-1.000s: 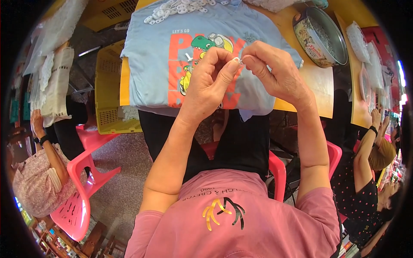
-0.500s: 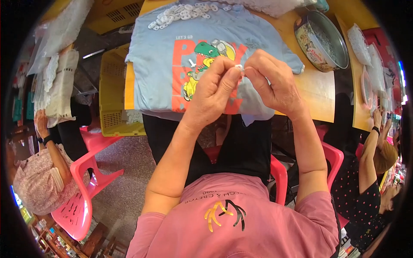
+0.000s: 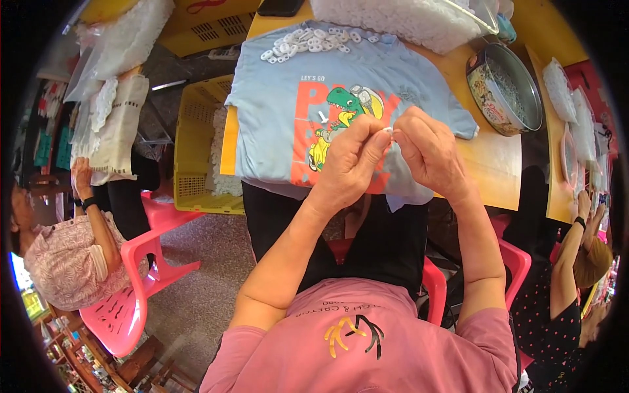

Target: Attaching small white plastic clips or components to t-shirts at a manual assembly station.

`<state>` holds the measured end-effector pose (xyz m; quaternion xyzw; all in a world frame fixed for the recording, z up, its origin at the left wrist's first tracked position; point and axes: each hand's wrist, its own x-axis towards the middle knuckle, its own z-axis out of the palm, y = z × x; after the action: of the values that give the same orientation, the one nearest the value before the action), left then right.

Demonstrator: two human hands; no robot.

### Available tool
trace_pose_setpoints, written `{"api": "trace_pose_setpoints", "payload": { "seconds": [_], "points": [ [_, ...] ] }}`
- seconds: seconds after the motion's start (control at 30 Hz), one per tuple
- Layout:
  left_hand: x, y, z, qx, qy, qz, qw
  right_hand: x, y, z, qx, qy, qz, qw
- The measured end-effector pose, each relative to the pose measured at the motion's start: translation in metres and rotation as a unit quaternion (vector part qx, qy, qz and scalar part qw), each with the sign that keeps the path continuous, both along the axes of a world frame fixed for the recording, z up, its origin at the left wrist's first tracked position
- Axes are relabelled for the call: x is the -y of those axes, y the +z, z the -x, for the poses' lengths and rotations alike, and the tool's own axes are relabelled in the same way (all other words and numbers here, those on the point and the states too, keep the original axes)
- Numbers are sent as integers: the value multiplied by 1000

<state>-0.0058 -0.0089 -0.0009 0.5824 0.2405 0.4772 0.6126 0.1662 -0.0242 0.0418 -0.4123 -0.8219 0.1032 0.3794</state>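
Observation:
Above a blue printed T-shirt (image 3: 268, 128) spread on the table, my two hands meet at the fingertips. My left hand (image 3: 346, 164) is closed in a pinch on a small white plastic piece (image 3: 388, 130). Right against it, my right hand (image 3: 432, 154) is also closed, thumb and finger pressed together; what lies between them is too small to make out. A single white T-shaped piece (image 3: 322, 117) rests on the shirt's print, left of my hands. Toward the shirt's far edge lies a pile of white oval plastic pieces with holes (image 3: 304, 43).
At the far right stands an oval tin (image 3: 486, 101) holding small metallic-looking parts. A large clear bag of white pieces (image 3: 419, 23) lies behind the shirt, near a dark phone (image 3: 280, 7). A yellow crate (image 3: 190, 157) is to the left. People sit on both sides.
The whole view has shifted, so everything appears farther right and lower. My hands stay together at the fingertips, pinching as before.

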Motion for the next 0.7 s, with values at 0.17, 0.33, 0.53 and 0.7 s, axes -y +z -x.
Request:
{"api": "trace_pose_setpoints", "payload": {
  "seconds": [0.17, 0.33, 0.53, 0.7],
  "points": [
    [-1, 3, 2, -18, 3, -12, 1000, 0, -1, 0, -8, 7, -4, 1000],
    [0, 0, 3, -17, 2, -9, 1000, 1, -3, 3, -21, 17, -12, 1000],
    [1, 1, 3, -18, 1, 12, 1000, 4, -7, 7, -54, -6, -6, 999],
    [-1, -1, 2, -6, 17, 11, 1000, 3, -4, 4, -81, -8, 64, 995]
  ]
}}
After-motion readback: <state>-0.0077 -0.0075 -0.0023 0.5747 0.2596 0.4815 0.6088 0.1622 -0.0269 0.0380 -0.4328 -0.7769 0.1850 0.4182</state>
